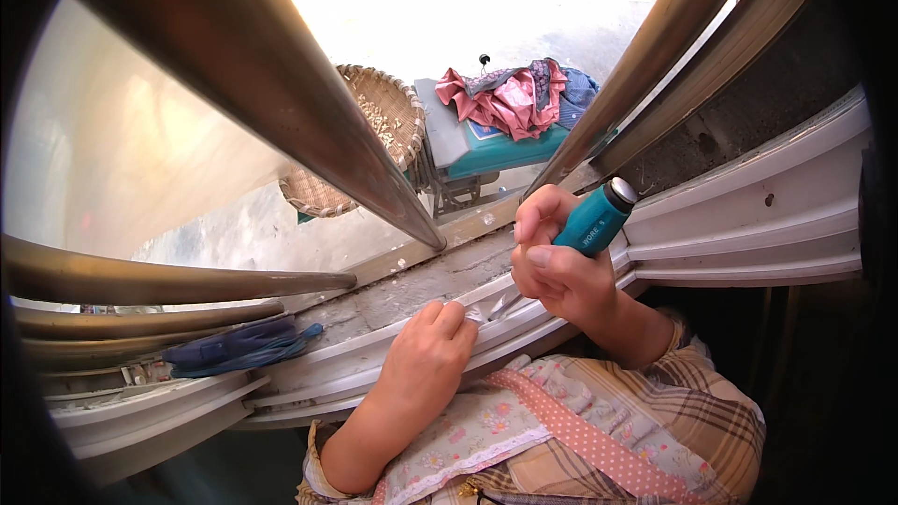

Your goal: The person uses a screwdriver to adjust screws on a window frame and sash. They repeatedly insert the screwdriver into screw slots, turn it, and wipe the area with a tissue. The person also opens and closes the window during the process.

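My right hand (pixel 571 266) is closed round a tool with a teal handle (pixel 591 224), which has a black ring and a silver end cap pointing up and right. The hand hides the tool's lower part. My left hand (pixel 430 351) is at the white window frame (pixel 524 332) with its fingers curled down; what they hold, if anything, is hidden. A small shiny, pale piece (pixel 491 307) shows beside the left fingertips, between the two hands. I cannot tell whether it belongs to the tool.
Thick metal bars (pixel 374 159) cross the window opening. A dusty ledge (pixel 402 285) runs beyond the frame. Dark blue folded cloth (pixel 238 346) lies on the sill at left. Outside stand woven baskets (pixel 383 112) and a teal cart (pixel 496 157) bearing pink cloth (pixel 514 103).
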### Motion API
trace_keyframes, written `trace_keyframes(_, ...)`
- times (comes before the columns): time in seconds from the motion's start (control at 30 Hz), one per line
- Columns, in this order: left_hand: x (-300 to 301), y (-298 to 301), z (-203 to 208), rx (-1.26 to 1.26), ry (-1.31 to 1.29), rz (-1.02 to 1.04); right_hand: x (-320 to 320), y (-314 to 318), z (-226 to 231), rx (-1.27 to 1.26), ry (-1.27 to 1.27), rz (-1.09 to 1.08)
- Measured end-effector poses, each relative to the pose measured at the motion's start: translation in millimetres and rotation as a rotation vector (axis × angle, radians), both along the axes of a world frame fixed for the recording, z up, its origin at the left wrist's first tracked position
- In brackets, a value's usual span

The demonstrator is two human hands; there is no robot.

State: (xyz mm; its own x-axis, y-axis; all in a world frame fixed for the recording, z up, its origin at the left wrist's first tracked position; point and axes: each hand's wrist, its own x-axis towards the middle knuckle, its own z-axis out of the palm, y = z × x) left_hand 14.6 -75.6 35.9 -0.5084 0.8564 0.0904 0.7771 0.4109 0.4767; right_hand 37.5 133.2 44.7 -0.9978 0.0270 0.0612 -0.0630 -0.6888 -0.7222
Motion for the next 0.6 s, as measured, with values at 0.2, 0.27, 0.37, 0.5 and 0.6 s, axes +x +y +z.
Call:
trace_keyframes(0.2, -1.4, -9.1, 0.7, 0.010, -0.067, 0.055, -7.4, -0.7, -8.9, -0.065, 0.019, 0.058)
trace_keyframes(0.27, -0.7, -13.6, 2.1, 0.014, -0.066, 0.069, -2.9, -7.9, -6.7, -0.058, 0.014, 0.100)
trace_keyframes(0.37, 1.6, -20.4, 2.9, 0.005, -0.056, 0.094, -8.3, -13.9, -5.1, 0.004, 0.016, 0.127)
trace_keyframes(0.5, 0.9, -31.8, 6.5, 0.008, -0.073, 0.110, -9.3, -20.7, -8.0, -0.078, -0.027, 0.116)
trace_keyframes(0.6, -1.0, -34.9, 4.4, -0.013, -0.063, 0.079, -8.7, -27.1, -5.1, -0.028, 0.017, 0.114)
